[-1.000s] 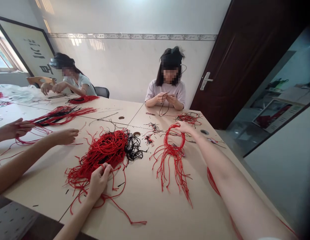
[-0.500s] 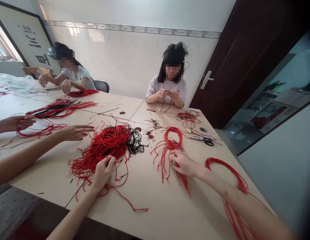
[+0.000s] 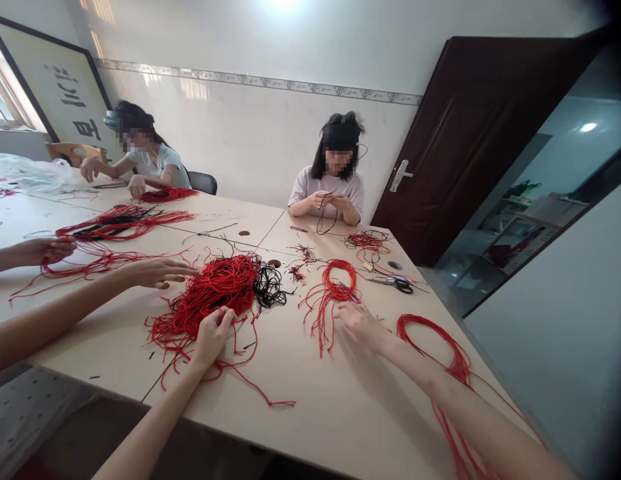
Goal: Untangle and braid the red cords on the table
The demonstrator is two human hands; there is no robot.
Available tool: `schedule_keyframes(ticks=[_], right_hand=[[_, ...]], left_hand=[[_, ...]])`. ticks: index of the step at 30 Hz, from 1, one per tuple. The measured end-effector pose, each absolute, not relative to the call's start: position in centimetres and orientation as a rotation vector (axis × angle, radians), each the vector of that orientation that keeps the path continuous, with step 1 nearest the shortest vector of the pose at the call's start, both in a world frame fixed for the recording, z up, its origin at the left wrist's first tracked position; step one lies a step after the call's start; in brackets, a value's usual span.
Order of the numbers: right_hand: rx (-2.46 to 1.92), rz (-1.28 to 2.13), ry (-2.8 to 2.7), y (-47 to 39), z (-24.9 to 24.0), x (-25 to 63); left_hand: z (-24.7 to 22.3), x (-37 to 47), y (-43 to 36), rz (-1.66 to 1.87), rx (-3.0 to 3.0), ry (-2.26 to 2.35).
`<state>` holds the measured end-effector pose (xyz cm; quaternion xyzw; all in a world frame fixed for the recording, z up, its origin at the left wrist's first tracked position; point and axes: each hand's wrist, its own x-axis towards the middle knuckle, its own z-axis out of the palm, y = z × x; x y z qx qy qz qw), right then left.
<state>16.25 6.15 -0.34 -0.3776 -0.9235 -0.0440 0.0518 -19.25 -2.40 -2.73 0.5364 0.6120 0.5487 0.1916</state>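
Note:
A big heap of red cords (image 3: 225,277) with black cords (image 3: 270,287) at its right side lies on the table. At the heap's front edge my left hand (image 3: 215,333) is closed, thumb against fingers, pinching a red cord. To the right, a coiled bundle of red cords (image 3: 339,275) spreads its loose tails toward me. My right hand (image 3: 359,325) rests at the lower right of those tails with its fingers curled; what they hold is hidden. A thin silvery tool (image 3: 343,285) lies partly across the coil, its kind unclear.
Black-handled scissors (image 3: 397,285) lie beyond my right hand. Another red cord coil (image 3: 435,333) is near my right forearm. From the left, a co-worker's hands (image 3: 160,272) reach by the heap. Two people sit across the table (image 3: 310,413); a dark door (image 3: 440,147) stands behind.
The view has tilted up slightly. My right hand's fingers have curled, and the red tails seen below it before no longer show there. My left hand has barely moved.

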Motion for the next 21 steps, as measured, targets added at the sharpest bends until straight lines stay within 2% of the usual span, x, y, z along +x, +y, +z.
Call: schedule_keyframes(ticks=[12,21], right_hand=[[-1.37,-0.169,-2.726,7.6,2.1,6.9],[-0.628,0.125,-2.721,-0.2,5.2,-0.6]], left_hand=[[-2.6,-19.1,-3.2,1.554,1.598,1.673],[-0.3,-18.6,-5.6,1.307,1.78,1.548]])
